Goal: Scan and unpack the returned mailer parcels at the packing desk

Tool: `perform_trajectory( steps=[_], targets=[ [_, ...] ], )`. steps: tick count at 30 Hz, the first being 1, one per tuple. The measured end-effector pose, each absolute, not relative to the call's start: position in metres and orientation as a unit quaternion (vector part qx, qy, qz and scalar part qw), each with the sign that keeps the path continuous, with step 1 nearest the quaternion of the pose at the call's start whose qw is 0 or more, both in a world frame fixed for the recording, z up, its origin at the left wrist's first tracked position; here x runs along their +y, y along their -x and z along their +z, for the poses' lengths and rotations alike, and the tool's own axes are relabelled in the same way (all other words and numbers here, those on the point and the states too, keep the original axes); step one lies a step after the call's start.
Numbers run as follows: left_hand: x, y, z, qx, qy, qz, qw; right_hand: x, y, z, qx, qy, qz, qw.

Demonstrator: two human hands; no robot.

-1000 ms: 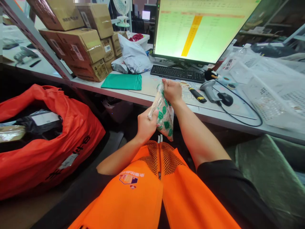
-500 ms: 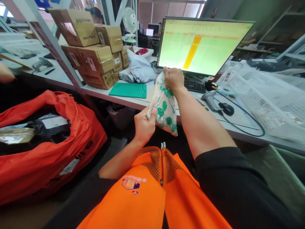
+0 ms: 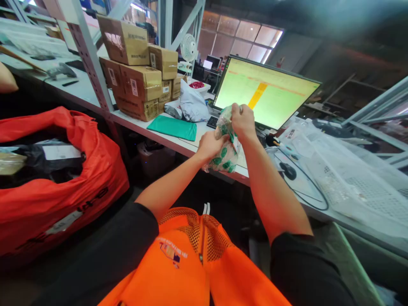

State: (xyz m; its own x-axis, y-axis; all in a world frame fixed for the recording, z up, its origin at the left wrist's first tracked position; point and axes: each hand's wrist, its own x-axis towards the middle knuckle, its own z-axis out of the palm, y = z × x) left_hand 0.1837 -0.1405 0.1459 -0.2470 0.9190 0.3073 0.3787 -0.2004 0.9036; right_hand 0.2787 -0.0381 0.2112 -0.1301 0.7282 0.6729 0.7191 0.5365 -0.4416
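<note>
A clear plastic bag printed with green leaves (image 3: 223, 160) is held up over the desk's front edge, crumpled between my two hands. My left hand (image 3: 210, 146) is closed on its left side, around the middle. Higher up, my right hand (image 3: 243, 121) grips the bag's top right part with the fingers curled in. What the bag contains is hard to make out. Behind the hands are the lit monitor (image 3: 267, 91) and part of a keyboard (image 3: 212, 122). A flat green pouch (image 3: 174, 127) lies on the desk to the left of the bag.
Cardboard boxes (image 3: 130, 83) are stacked at the desk's back left, beside a grey-white plastic parcel (image 3: 193, 104). An open red sack (image 3: 105, 161) with packages stands at lower left. White perforated baskets (image 3: 357, 187) and a black cable (image 3: 325, 199) occupy the right side.
My left hand has moved up and right, closer to my right hand. The bag, stretched out earlier, is now more bunched. The view has tilted and shifted.
</note>
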Motion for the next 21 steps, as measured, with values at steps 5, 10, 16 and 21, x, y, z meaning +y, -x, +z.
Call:
perform_trajectory(
  steps=[5, 10, 16, 21],
  targets=[
    [-0.130, -0.195, 0.158, 0.621, -0.625, 0.438, 0.178, -0.021, -0.275, 0.209, -0.688, 0.575, 0.004, 0.442],
    [-0.133, -0.208, 0.176, 0.641, -0.630, 0.405, 0.170, -0.004, -0.273, 0.220, -0.652, 0.629, 0.031, 0.423],
    [-0.145, -0.211, 0.176, 0.651, -0.617, 0.423, 0.132, 0.017, -0.282, 0.239, -0.599, 0.641, 0.047, 0.477],
    [-0.168, -0.210, 0.158, 0.631, -0.601, 0.468, 0.146, 0.031, -0.314, 0.257, -0.625, 0.587, 0.070, 0.510]
  ],
)
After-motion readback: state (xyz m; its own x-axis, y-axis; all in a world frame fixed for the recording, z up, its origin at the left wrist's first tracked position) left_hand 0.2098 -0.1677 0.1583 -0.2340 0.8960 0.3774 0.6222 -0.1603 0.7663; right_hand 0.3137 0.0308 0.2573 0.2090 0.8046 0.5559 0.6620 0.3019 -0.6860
